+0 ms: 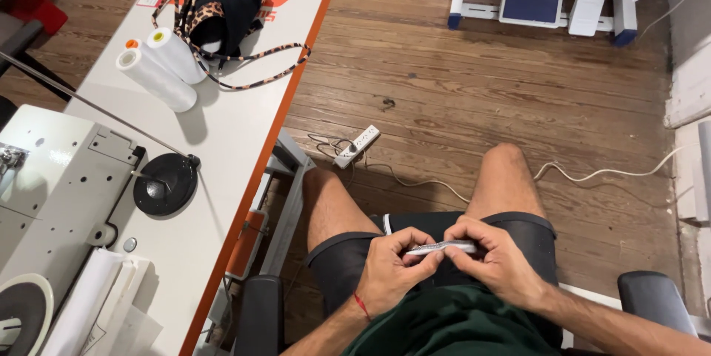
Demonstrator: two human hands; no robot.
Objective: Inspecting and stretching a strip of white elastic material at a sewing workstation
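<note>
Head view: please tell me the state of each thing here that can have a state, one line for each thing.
Left hand: closed on one end of the small silver tool.
Right hand: closed on the other end.
Small silver tool: held level above the lap, off the table.
White thread spools: lying on their sides, side by side.
Leopard-print garment: bunched up on the table, straps loose.
Power strip: on the floor, one plug in.

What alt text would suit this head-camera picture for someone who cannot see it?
A seated person's left hand and right hand hold a small silvery tool over their lap. Beside them, a white sewing table bears thread cones and leopard-print fabric.
</note>
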